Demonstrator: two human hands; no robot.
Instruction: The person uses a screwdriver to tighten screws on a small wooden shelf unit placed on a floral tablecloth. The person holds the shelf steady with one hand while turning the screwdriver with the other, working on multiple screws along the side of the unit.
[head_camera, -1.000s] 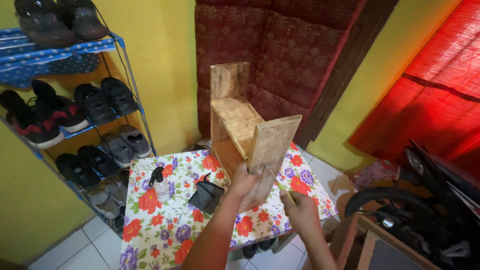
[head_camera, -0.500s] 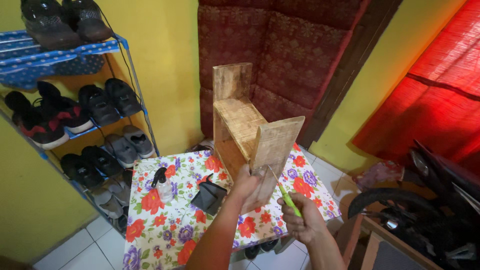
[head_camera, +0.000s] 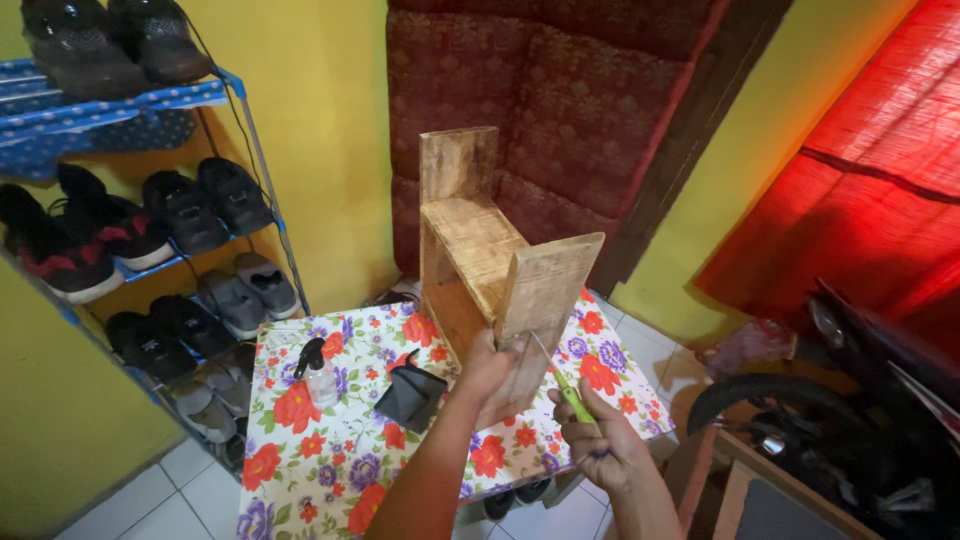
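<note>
Head view, near to far. Right hand closed around green-handled tool, thin blade tip angled up at lower edge of wooden stand. Left hand clamped on stand's near upright board, steadying it. Stand sits upright on floral table, assembled: two end boards, one shelf between. Looks built already; blade work on near board seems under way, extent of finish unclear. Left of stand: black folded thing, spray bottle. Beyond those, shoe rack. Behind stand, red cushions.
</note>
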